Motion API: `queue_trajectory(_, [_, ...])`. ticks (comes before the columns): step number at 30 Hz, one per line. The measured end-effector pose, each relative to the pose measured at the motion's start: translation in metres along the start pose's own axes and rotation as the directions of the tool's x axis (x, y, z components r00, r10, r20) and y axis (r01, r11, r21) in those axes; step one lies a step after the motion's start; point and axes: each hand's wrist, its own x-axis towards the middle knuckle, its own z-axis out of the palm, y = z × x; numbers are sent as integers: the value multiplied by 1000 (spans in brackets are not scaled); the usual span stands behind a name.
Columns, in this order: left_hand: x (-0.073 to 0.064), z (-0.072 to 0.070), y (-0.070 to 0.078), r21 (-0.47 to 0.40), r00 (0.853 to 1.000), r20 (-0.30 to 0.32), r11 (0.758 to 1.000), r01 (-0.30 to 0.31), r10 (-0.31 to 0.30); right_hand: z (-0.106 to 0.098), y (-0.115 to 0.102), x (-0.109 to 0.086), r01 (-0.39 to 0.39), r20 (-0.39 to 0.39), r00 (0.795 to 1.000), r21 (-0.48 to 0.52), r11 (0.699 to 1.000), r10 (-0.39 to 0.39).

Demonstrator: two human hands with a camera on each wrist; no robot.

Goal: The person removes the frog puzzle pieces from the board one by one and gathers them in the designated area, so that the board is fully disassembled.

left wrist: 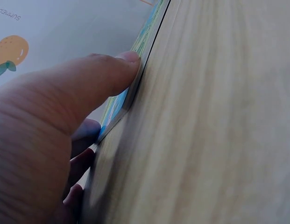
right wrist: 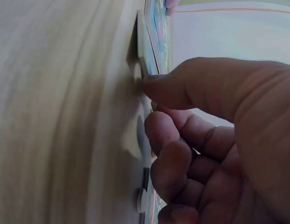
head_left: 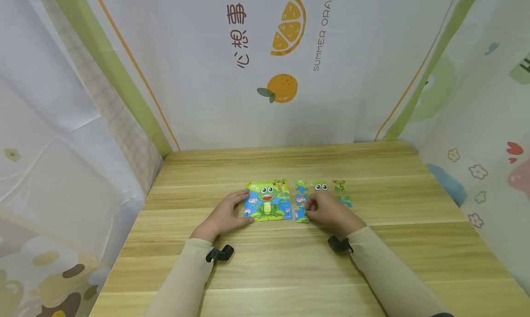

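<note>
A square frog picture [head_left: 268,201] lies flat on the table. At its lower-left corner rests my left hand [head_left: 225,214], thumb along the near edge and the other fingers at the left side; the left wrist view shows the thumb [left wrist: 105,74] straight against the board's edge. To the right are separate frog puzzle pieces. My right hand [head_left: 327,209] is over them, thumb and index finger pinching the right side of the lower-left puzzle piece [head_left: 301,216]. In the right wrist view the thumb [right wrist: 182,86] meets the piece's edge, the other fingers curled. The hand hides several middle pieces.
Beyond the right hand lie more pieces, including one with the frog's eyes [head_left: 320,187], a tree piece [head_left: 340,185] and a blue-green piece [head_left: 345,200]. The wooden table [head_left: 273,266] ends at a printed white curtain [head_left: 198,77] behind and at both sides.
</note>
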Motion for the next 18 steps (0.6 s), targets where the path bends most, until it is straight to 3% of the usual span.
queue_trajectory(18, [-1, -1, 3, -7, 1000, -7, 1000, -24, 24, -5, 3, -2, 3, 47, 999, 34, 999, -5])
